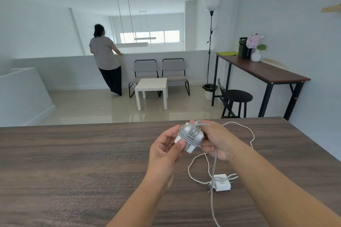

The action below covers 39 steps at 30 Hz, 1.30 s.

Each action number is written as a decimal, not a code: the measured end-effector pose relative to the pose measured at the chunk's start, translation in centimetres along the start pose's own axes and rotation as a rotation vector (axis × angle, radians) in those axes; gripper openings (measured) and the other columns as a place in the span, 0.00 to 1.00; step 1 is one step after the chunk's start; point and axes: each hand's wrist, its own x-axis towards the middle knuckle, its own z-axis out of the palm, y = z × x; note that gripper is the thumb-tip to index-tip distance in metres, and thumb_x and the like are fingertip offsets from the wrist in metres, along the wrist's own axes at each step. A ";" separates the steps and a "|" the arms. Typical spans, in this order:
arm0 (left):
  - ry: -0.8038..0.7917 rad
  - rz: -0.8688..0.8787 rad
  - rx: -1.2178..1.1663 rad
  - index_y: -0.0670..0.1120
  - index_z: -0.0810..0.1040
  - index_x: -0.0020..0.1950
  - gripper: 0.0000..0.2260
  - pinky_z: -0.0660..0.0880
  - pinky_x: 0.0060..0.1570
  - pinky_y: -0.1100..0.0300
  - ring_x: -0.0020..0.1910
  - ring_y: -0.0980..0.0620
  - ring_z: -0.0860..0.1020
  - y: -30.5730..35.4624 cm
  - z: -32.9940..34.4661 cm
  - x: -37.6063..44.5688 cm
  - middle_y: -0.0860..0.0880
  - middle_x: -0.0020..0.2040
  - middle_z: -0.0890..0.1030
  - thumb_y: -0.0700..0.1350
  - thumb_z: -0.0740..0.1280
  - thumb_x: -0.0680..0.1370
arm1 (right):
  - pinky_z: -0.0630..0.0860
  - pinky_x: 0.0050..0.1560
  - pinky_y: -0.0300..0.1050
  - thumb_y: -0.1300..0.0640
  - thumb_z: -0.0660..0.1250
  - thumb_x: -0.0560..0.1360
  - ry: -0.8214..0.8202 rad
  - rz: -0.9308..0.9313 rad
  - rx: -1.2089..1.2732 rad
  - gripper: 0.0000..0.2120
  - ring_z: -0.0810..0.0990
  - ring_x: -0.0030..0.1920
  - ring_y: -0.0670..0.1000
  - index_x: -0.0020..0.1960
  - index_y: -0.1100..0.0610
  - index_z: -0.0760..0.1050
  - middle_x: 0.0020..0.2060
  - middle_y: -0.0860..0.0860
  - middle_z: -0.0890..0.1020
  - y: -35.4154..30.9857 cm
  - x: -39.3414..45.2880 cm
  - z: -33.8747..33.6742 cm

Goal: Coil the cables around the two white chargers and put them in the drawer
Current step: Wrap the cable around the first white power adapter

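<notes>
I am watching a small white square charger block with grey cable wound around it (188, 137), held up over the middle of the surface between both hands. The left hand (166, 148) is gripping the block's near corner, thumb on its face. The right hand (215, 140) is curling around the far side and pinching the loose grey cable tail (214, 167), which is hanging down towards me and running off the near edge of the view. I am judging the block light, hard and a little slick, so the flat faces are the place to hold; the cable looks soft and springy, likely to unwind if the turns are let slack.

A second white charger block (222, 182) is lying on the surface nearer to me and to the right, its thin white cord (201, 164) looping loose around it and away to the far right.

The dark wood-grain surface (73, 162) looks smooth and flat. I am seeing no drawer.

Far off are a white low table (152, 86), two grey chairs, a black stool and a person standing at a half wall.
</notes>
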 end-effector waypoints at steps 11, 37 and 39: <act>0.030 -0.236 -0.325 0.39 0.77 0.64 0.19 0.81 0.48 0.62 0.49 0.53 0.83 -1.1 1.5 0.1 0.43 0.56 0.83 0.39 0.67 0.73 | 0.63 0.22 0.32 0.64 0.54 0.76 0.352 -0.219 -0.327 0.16 0.67 0.24 0.43 0.40 0.57 0.80 0.26 0.49 0.75 1.9 -0.9 1.8; 0.256 0.184 0.627 0.56 0.75 0.64 0.20 0.76 0.51 0.63 0.51 0.58 0.80 -1.4 -2.2 0.9 0.56 0.55 0.82 0.43 0.73 0.74 | 0.73 0.45 0.47 0.49 0.55 0.80 0.130 -0.302 -1.343 0.11 0.76 0.42 0.50 0.50 0.49 0.76 0.37 0.46 0.80 2.7 -4.6 1.0; 0.202 0.275 0.870 0.54 0.74 0.65 0.22 0.74 0.54 0.64 0.54 0.61 0.78 -1.5 -3.1 0.8 0.59 0.57 0.79 0.45 0.74 0.73 | 0.68 0.41 0.44 0.50 0.57 0.80 0.057 -0.332 -1.416 0.11 0.72 0.39 0.47 0.50 0.50 0.77 0.35 0.44 0.76 1.6 -5.2 1.1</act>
